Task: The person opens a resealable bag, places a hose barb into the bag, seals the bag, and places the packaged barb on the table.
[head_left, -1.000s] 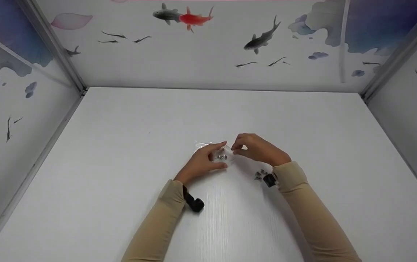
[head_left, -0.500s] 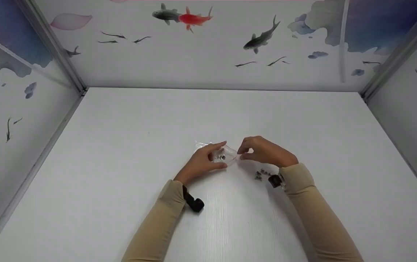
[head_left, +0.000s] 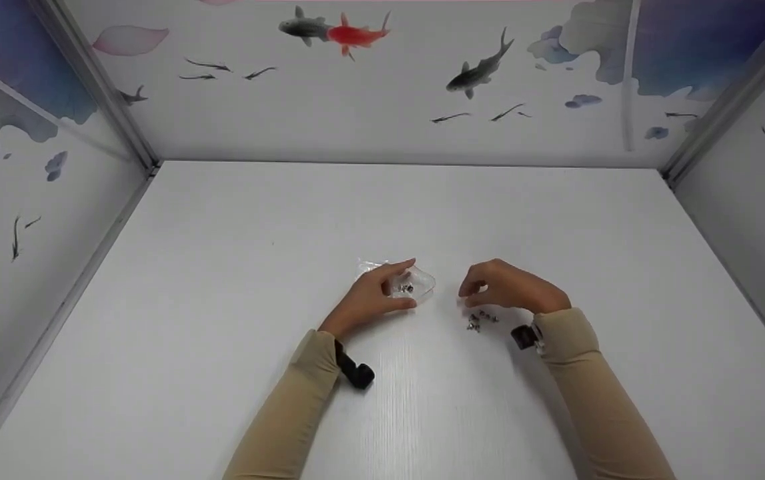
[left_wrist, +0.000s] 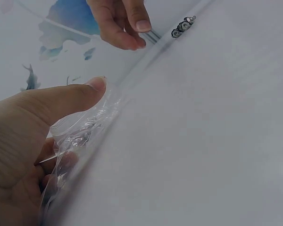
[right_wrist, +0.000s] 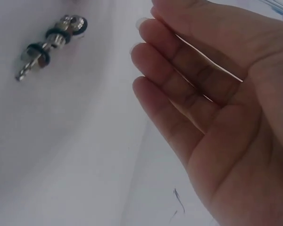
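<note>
My left hand [head_left: 372,293] holds a clear plastic bag [head_left: 423,283] on the white table, thumb and fingers spread at its mouth. Inside the bag lie several small metal screws [head_left: 406,288]. In the left wrist view the thumb lies along the near side of the crinkled bag [left_wrist: 87,129], with the other fingers behind it. My right hand [head_left: 509,287] hovers to the right, fingers loosely bent, nothing seen between them. Just below its fingertips is a small pile of screws [head_left: 481,320], which show dark rings around them in the right wrist view [right_wrist: 52,40].
White panels with printed fish [head_left: 482,70] stand behind the table [head_left: 255,213] and at both sides, joined by grey metal corner posts [head_left: 99,83]. Black wrist cameras [head_left: 357,375] sit under both tan sleeves.
My right hand has drawn away from the bag, to the right and toward me, now over the loose screws. The bag's mouth looks wider and rounder. My left hand has stayed in place.
</note>
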A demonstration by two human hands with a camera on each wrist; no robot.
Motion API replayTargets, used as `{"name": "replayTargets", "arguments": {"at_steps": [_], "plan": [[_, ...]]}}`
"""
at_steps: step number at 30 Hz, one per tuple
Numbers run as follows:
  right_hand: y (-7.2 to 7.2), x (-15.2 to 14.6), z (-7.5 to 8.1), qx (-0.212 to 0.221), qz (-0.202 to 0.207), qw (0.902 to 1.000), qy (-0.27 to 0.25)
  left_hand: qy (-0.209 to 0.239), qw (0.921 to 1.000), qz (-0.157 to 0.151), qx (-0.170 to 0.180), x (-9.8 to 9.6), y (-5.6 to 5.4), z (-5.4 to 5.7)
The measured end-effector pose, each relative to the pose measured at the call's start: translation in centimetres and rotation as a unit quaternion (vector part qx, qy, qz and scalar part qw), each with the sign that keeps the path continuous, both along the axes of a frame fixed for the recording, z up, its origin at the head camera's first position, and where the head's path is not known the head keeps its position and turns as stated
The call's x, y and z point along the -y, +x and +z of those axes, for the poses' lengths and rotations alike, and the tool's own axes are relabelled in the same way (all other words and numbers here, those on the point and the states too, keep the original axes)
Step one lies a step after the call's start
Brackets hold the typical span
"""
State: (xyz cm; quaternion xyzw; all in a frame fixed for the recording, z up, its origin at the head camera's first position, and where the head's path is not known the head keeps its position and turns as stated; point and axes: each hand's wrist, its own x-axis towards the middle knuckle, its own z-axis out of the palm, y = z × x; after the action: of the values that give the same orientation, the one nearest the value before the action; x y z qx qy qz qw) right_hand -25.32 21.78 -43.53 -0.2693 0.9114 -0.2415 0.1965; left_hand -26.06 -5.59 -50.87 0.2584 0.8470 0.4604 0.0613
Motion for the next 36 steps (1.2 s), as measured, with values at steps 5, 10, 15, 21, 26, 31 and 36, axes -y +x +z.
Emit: {"name": "replayTargets", "arguments": {"at_steps": [5,10,15,21,26,31,36], "plan": [[0.2,-1.0,-0.2,0.011,0.000,0.9999,-0.003,0.000,1.0000,0.001,0.002,0.0,0.0,-0.1],[0.2,-1.7,-0.5,0.021,-0.004,0.9998,-0.004,0.001,1.0000,0.006,0.006,0.1,0.0,-0.3],[0.2,-1.7,-0.6,0.027,-0.013,0.9994,0.017,0.004,0.9999,0.009,0.010,0.1,0.0,-0.1],[0.2,-1.5,-0.6,0.020,-0.008,0.9996,0.017,0.005,0.9999,0.008,0.011,0.1,0.0,-0.1],[0.2,-1.5,-0.9,0.017,-0.007,0.9997,0.018,-0.001,0.9999,0.008,0.007,0.0,-0.1,-0.2],[0.2,-1.5,-1.1,0.020,-0.013,0.9995,0.018,-0.004,1.0000,0.008,0.004,0.0,-0.1,-0.3],[0.2,-1.4,-1.2,0.021,-0.015,0.9996,0.012,-0.002,1.0000,0.005,0.004,0.0,-0.1,-0.3]]}}
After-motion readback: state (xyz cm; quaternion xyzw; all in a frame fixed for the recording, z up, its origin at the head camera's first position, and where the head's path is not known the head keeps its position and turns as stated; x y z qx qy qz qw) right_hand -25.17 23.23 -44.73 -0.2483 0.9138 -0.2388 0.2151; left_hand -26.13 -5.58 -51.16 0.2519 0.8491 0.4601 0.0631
